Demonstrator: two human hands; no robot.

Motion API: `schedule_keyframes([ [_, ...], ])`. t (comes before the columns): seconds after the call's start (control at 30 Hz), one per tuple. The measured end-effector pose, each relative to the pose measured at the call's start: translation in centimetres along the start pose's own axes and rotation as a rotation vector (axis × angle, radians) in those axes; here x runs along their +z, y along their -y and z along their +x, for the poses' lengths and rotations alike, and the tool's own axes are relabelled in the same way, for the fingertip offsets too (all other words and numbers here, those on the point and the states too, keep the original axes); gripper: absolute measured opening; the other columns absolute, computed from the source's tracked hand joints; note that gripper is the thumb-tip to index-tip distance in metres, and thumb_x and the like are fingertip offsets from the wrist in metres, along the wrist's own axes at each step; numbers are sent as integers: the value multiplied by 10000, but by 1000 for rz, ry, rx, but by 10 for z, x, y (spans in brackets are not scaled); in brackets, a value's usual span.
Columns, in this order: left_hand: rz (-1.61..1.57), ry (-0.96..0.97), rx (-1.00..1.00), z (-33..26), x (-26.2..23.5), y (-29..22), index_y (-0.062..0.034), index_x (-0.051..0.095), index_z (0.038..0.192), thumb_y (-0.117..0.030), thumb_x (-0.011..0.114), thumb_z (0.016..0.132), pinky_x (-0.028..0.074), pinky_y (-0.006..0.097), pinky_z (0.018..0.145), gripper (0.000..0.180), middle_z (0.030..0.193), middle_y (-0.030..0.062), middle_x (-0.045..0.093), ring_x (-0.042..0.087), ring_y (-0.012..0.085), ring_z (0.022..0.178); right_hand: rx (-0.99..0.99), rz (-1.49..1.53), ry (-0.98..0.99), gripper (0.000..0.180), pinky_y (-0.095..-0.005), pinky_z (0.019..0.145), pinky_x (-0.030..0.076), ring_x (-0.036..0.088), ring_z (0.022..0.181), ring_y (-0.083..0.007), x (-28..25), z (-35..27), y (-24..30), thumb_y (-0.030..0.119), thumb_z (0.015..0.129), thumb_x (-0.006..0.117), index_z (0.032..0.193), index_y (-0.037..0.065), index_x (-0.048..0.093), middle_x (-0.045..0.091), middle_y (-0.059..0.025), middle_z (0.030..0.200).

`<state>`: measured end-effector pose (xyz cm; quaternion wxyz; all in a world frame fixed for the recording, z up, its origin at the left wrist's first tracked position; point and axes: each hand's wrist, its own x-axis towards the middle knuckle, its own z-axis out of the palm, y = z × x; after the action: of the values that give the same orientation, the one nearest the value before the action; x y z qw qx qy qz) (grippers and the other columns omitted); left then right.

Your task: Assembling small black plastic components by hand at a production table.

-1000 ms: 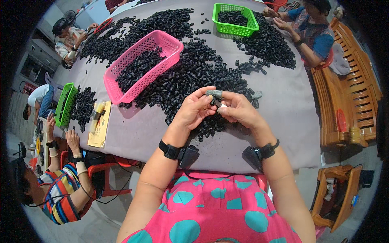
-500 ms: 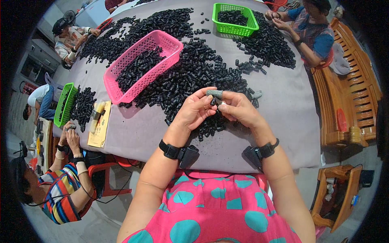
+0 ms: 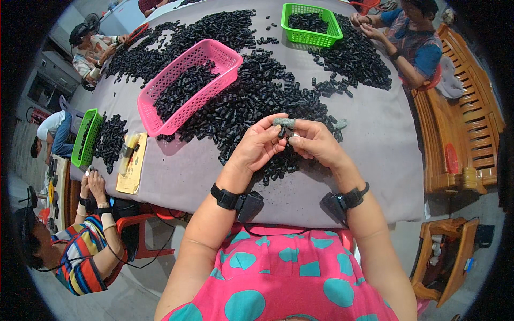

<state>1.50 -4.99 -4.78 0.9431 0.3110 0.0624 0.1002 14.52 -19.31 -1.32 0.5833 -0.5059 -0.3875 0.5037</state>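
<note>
At mid-frame, by the pile (image 3: 267,91), the left hand (image 3: 256,143) pinches a black piece (image 3: 282,132) while the right hand (image 3: 319,143) curls close under a grey roll (image 3: 284,123), its grip unclear, seemingly fine handling whose next move calls for steady fingertips.

Looks matt, like cloth, on the table (image 3: 380,176); rough on the grey cylinder (image 3: 285,122) near one o'clock; glossy on black pieces (image 3: 262,88) towards twelve; like plastic on the pink basket (image 3: 147,115) near eleven.
</note>
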Motion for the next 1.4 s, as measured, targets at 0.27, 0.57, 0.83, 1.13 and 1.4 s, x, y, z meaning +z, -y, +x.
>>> schedule_keyframes([
  [0.27,119,-216,144,-3,-5,-32,-16,540,1215,-92,574,921,565,255,640,305,901,82,639,641,141,708,-28,30,-110,397,-166,418,306,432,501,-18,-3,3,-4,133,888,608,1269,45,540,512,42,672],
  [0.57,905,-800,688,-4,20,-155,0,532,1250,-88,582,908,518,305,834,357,1181,106,612,605,202,1051,-31,-7,-110,389,-161,414,292,422,495,-16,-4,3,-5,142,896,596,1271,51,547,500,51,660],
  [0.83,555,582,189,-77,159,-57,23,582,1188,-58,522,914,450,302,933,292,1125,91,631,574,168,1076,-48,47,-185,388,-163,445,336,441,523,-19,11,1,-5,152,895,600,1264,40,555,509,57,683],
  [1.13,-14,997,457,-102,218,19,91,605,1117,-61,465,967,465,366,899,255,1129,203,593,571,326,1063,-70,13,-96,376,-165,449,321,421,524,-22,4,1,-8,163,902,599,1253,34,557,493,48,690],
  [1.4,-168,984,445,-100,223,37,85,591,1125,-101,524,954,479,331,835,262,1106,175,603,594,250,1023,-33,-24,-101,389,-166,429,297,414,507,-17,-2,1,-5,185,902,599,1266,56,555,493,56,686],
])
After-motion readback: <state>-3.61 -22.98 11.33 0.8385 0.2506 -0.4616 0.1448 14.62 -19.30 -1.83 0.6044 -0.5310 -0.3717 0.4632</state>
